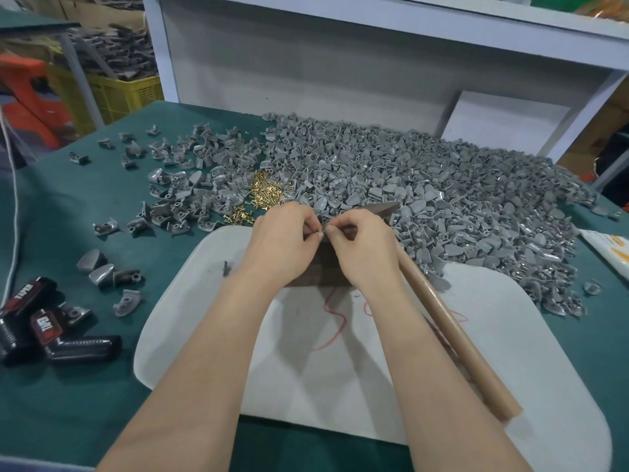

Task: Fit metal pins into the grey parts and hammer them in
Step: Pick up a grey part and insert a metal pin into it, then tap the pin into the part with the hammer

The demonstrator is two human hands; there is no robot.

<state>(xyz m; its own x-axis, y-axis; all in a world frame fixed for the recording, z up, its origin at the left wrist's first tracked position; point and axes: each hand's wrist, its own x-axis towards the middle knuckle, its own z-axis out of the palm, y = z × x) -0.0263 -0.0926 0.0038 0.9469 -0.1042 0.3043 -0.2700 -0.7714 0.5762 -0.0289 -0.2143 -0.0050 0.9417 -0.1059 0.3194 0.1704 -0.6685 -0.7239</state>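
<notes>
Head view. CALLER: Both hands are together at the far edge of the work area. The left hand [282,240] and right hand [364,250] have thumbs and forefingers pinched onto one small grey part [322,229], held between them just above a brown block [320,270].

ANALYST: Is there a pin in it? I can't tell, the fingertips hide it. My read is that this is the fitting step, with hammering to come.

CALLER: How does the part handle?

ANALYST: It looks like light, stiff moulded plastic with a smooth curved back, so it could squirm. I'd grip it by the flat sides and leave the socket free. The pins look tiny and would slip or roll easily, so take them by the shank, head up.

CALLER: And further out?

ANALYST: The brass pins [263,190] lie loose at eleven o'clock from the hands. The heap of grey parts [425,185] runs from twelve round to three. The hammer [452,332] lies untouched, its head at one o'clock and its wooden handle trailing to five across the white board [493,318], which sits on the green table [68,403].
</notes>
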